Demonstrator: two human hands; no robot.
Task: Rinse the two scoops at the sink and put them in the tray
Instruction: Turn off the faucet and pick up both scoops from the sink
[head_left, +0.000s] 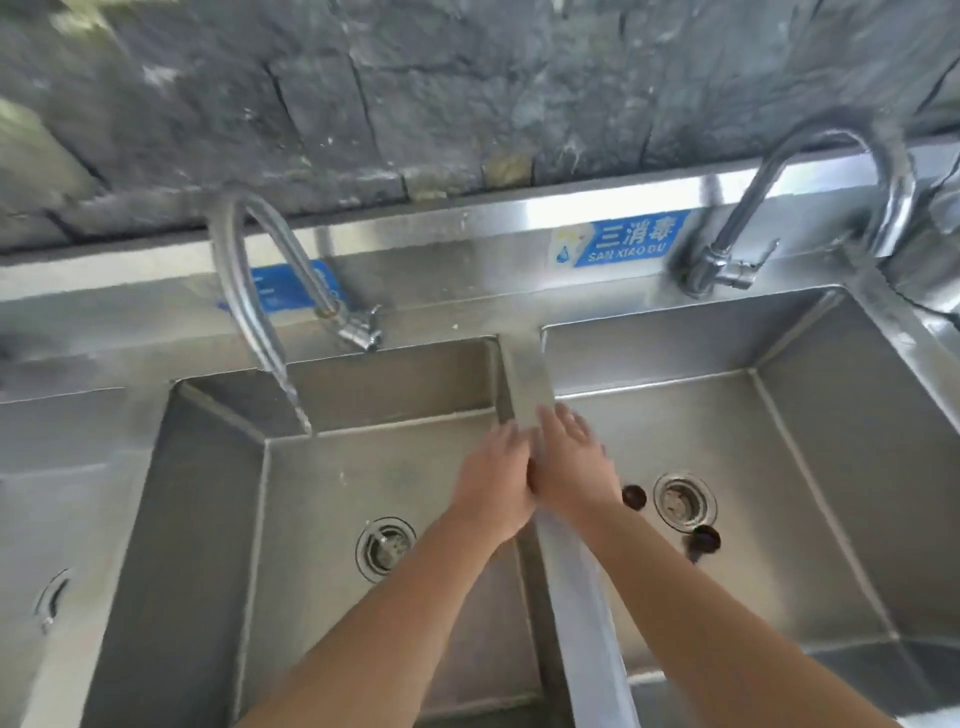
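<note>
My left hand and my right hand are pressed palm to palm above the steel divider between two sink basins. Fingers are extended and nothing shows between them. Two small dark round objects lie on the floor of the right basin beside its drain, partly hidden by my right forearm; I cannot tell whether they are the scoops. Water runs from the left faucet into the middle basin, left of my hands. No tray is in view.
The right faucet arches over the right basin's back corner, with no water seen from it. A third basin lies at the far left. A rough grey stone wall rises behind the steel backsplash with blue labels.
</note>
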